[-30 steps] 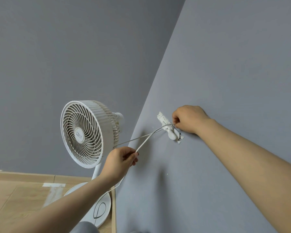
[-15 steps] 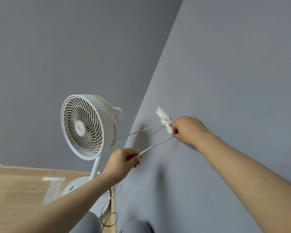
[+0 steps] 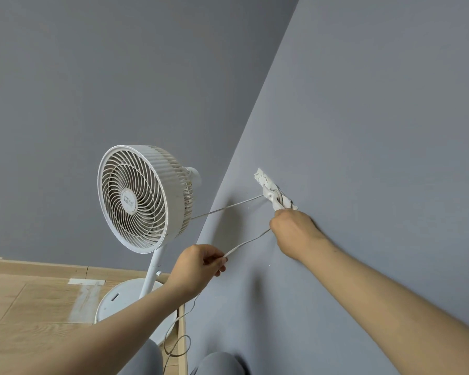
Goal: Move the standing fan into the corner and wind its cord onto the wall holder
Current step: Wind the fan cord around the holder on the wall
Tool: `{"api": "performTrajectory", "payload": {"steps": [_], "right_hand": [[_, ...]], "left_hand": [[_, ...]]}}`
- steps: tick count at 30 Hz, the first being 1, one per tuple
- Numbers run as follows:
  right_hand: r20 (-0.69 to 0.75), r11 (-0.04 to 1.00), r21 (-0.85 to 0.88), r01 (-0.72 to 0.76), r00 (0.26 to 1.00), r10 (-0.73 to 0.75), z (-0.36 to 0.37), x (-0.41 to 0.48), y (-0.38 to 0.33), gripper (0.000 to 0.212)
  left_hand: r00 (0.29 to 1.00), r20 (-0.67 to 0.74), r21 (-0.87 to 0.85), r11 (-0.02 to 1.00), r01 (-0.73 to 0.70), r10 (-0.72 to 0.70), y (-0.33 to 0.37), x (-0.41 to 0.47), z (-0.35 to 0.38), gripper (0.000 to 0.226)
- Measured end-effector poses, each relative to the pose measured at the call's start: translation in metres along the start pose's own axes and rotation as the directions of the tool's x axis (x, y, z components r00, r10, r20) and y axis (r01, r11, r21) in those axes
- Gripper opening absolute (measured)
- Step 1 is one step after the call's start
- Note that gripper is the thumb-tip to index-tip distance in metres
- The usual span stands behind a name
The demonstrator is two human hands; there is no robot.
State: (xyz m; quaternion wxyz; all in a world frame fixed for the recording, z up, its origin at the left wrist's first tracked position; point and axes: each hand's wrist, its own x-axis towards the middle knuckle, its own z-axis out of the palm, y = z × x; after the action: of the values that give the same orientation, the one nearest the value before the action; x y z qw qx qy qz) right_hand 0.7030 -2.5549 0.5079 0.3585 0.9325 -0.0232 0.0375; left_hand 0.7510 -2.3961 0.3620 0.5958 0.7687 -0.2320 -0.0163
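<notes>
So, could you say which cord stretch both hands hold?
The lower stretch, between left hand and right hand; the upper stretch runs from fan to wall holder.

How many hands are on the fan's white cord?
2. The left hand pinches the cord below the fan; the right hand grips it just under the wall holder.

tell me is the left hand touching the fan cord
Touching. The head view shows the left hand pinching the cord between thumb and fingers.

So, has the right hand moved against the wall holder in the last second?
Yes, downward. Earlier the right hand was level with the wall holder; now it is just below its lower end, gripping the cord.
</notes>
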Motion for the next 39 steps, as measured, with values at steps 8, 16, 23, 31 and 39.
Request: {"api": "performTrajectory", "payload": {"steps": [8, 16, 23, 31, 39], "right_hand": [[-0.024, 0.997, 0.071, -0.023, 0.999, 0.024, 0.019, 0.016, -0.016, 0.026], [-0.081, 0.970, 0.238, -0.056, 0.994, 0.077, 0.030, 0.038, -0.016, 0.036], [-0.152, 0.927, 0.369, -0.063, 0.980, 0.127, 0.033, 0.053, -0.018, 0.017], [-0.104, 0.946, 0.323, 0.033, 0.995, 0.001, 0.034, 0.060, -0.021, 0.008], [-0.042, 0.940, 0.273, 0.203, 0.979, -0.199, 0.022, 0.076, -0.030, 0.013]], "left_hand": [[0.998, 0.039, -0.099, 0.993, 0.056, -0.053, -0.008, 0.004, 0.009, 0.009], [0.970, 0.219, -0.168, 0.975, 0.143, -0.105, -0.018, 0.014, 0.011, 0.009], [0.971, 0.174, -0.095, 0.978, 0.184, -0.165, -0.027, 0.024, 0.012, 0.009], [0.981, -0.049, 0.067, 0.980, 0.189, -0.186, -0.036, 0.029, 0.010, 0.013], [0.983, -0.125, 0.097, 0.984, 0.148, -0.136, -0.042, 0.026, 0.007, 0.021]]}}
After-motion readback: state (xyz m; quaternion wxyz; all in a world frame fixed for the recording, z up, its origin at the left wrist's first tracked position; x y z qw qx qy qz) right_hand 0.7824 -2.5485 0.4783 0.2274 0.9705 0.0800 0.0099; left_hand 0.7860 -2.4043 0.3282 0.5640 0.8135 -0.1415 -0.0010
